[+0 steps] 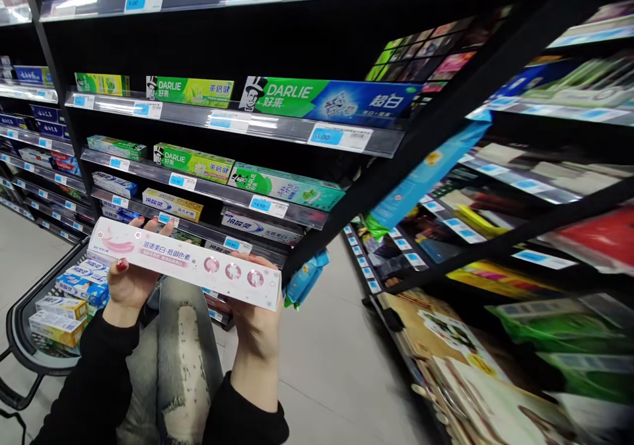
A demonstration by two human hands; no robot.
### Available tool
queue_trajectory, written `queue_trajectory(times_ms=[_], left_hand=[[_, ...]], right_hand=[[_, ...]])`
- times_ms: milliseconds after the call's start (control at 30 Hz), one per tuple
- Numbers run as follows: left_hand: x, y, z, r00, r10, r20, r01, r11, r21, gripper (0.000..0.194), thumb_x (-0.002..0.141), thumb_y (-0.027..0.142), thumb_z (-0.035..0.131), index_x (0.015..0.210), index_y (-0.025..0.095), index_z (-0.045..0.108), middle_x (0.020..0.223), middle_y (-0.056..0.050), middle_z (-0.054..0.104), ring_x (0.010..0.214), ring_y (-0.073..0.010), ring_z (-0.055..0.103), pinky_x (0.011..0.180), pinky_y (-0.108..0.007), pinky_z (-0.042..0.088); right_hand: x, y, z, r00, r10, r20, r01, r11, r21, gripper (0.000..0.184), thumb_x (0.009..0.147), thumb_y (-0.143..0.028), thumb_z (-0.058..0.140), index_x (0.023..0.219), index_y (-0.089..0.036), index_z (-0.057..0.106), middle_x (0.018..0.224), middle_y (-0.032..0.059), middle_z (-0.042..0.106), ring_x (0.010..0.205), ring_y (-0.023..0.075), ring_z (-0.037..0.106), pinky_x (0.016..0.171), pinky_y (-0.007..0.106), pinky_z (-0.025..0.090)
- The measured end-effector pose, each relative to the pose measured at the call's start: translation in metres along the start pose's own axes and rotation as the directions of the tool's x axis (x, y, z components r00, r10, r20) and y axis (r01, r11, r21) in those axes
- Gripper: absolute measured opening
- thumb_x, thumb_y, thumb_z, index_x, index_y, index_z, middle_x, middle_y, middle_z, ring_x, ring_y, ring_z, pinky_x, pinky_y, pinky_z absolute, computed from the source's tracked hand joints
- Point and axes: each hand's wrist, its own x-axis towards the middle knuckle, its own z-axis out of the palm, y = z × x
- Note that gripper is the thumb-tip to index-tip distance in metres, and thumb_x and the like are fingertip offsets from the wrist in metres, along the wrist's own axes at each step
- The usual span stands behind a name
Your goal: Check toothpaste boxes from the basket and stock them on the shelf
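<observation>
A long white toothpaste box with pink pictures and Chinese lettering is held level across my lap, in front of the shelves. Around its left end, my left hand has its thumb on the near side and fingertips showing over the top edge. My right hand grips the other end from below and behind, its fingers mostly hidden by the box. Below and left, more toothpaste boxes lie stacked on a black-rimmed cart tray.
Shelves ahead carry green toothpaste boxes and a green-and-blue box above price-tag rails. Blue packets hang at the shelf's right end. A blurred second shelf stands on the right, beyond grey floor.
</observation>
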Motion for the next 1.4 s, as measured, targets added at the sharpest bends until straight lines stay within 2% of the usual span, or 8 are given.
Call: queue_trajectory(times_ms=[167, 300, 500, 767, 900, 1067, 1200, 1400], left_hand=[[0.0, -0.003, 0.001, 1.0, -0.014, 0.016, 0.014, 1.0, -0.013, 0.061, 0.057, 0.046, 0.079, 0.115, 0.034, 0.064, 0.133, -0.001, 0.062, 0.148, -0.0338, 0.019, 0.118, -0.057, 0.024], [0.001, -0.008, -0.002, 0.999, -0.029, 0.033, 0.031, 0.999, -0.044, 0.055, 0.059, 0.049, 0.076, 0.111, 0.031, 0.066, 0.136, -0.002, 0.06, 0.149, -0.032, 0.015, 0.118, -0.055, 0.023], [0.003, -0.016, -0.007, 0.994, -0.104, 0.021, 0.105, 0.99, -0.089, 0.053, 0.06, 0.053, 0.073, 0.107, 0.029, 0.066, 0.138, -0.004, 0.058, 0.149, -0.033, 0.017, 0.118, -0.056, 0.021], [0.006, -0.023, -0.012, 0.981, -0.194, 0.006, 0.191, 0.959, -0.208, 0.061, 0.063, 0.043, 0.075, 0.12, 0.023, 0.063, 0.135, -0.008, 0.061, 0.148, -0.0297, 0.023, 0.121, -0.045, 0.019], [0.009, -0.024, -0.016, 0.974, -0.226, 0.004, 0.219, 0.942, -0.254, 0.063, 0.067, 0.037, 0.074, 0.126, 0.02, 0.061, 0.133, -0.01, 0.063, 0.144, -0.0324, 0.031, 0.12, -0.047, 0.022], [0.011, -0.022, -0.016, 0.973, -0.228, -0.022, 0.215, 0.943, -0.256, 0.065, 0.066, 0.033, 0.076, 0.128, 0.022, 0.06, 0.127, -0.009, 0.067, 0.139, -0.0335, 0.041, 0.119, -0.049, 0.025], [0.012, -0.017, -0.014, 0.976, -0.213, -0.055, 0.195, 0.953, -0.231, 0.067, 0.064, 0.029, 0.078, 0.128, 0.021, 0.059, 0.123, -0.008, 0.069, 0.137, -0.0345, 0.043, 0.118, -0.05, 0.026], [0.012, -0.011, -0.011, 0.98, -0.19, -0.058, 0.179, 0.971, -0.158, 0.065, 0.064, 0.029, 0.075, 0.127, 0.021, 0.06, 0.13, -0.009, 0.065, 0.139, -0.0352, 0.04, 0.119, -0.049, 0.027]], right_hand=[[-0.001, -0.007, 0.002, 0.998, -0.063, 0.007, 0.063, 0.996, -0.07, 0.06, 0.054, -0.049, 0.088, 0.104, -0.027, 0.062, 0.109, 0.0091, 0.07, 0.106, 0.0298, 0.065, 0.092, 0.046, 0.051], [-0.004, -0.016, 0.004, 0.99, -0.138, 0.019, 0.139, 0.985, -0.097, 0.052, 0.057, -0.047, 0.088, 0.101, -0.032, 0.064, 0.105, 0.0065, 0.069, 0.103, 0.0302, 0.065, 0.091, 0.049, 0.051], [-0.007, -0.024, 0.006, 0.994, -0.105, 0.02, 0.106, 0.987, -0.122, 0.054, 0.055, -0.044, 0.089, 0.101, -0.033, 0.064, 0.105, 0.0064, 0.068, 0.104, 0.0323, 0.063, 0.093, 0.053, 0.049], [-0.004, -0.016, 0.002, 0.997, -0.082, -0.01, 0.081, 0.992, -0.092, 0.055, 0.053, -0.036, 0.09, 0.102, -0.032, 0.064, 0.106, 0.0057, 0.069, 0.101, 0.0304, 0.066, 0.088, 0.047, 0.053], [-0.002, -0.008, -0.002, 0.998, -0.045, -0.037, 0.042, 0.997, -0.062, 0.059, 0.051, -0.03, 0.09, 0.103, -0.028, 0.063, 0.105, 0.0062, 0.069, 0.094, 0.0269, 0.067, 0.079, 0.04, 0.055], [0.002, 0.001, -0.003, 0.997, 0.0, -0.075, 0.002, 1.0, 0.021, 0.061, 0.047, -0.024, 0.091, 0.1, -0.025, 0.061, 0.096, 0.002, 0.069, 0.084, 0.0191, 0.066, 0.071, 0.028, 0.052], [0.005, 0.007, -0.002, 0.997, 0.044, -0.069, -0.042, 0.999, 0.034, 0.061, 0.048, -0.029, 0.091, 0.101, -0.023, 0.061, 0.094, 0.0034, 0.07, 0.086, 0.0205, 0.065, 0.074, 0.03, 0.052], [0.009, 0.016, -0.002, 0.993, 0.09, -0.07, -0.085, 0.994, 0.073, 0.062, 0.046, -0.028, 0.091, 0.1, -0.023, 0.061, 0.096, 0.0032, 0.071, 0.088, 0.0208, 0.066, 0.079, 0.031, 0.052]])
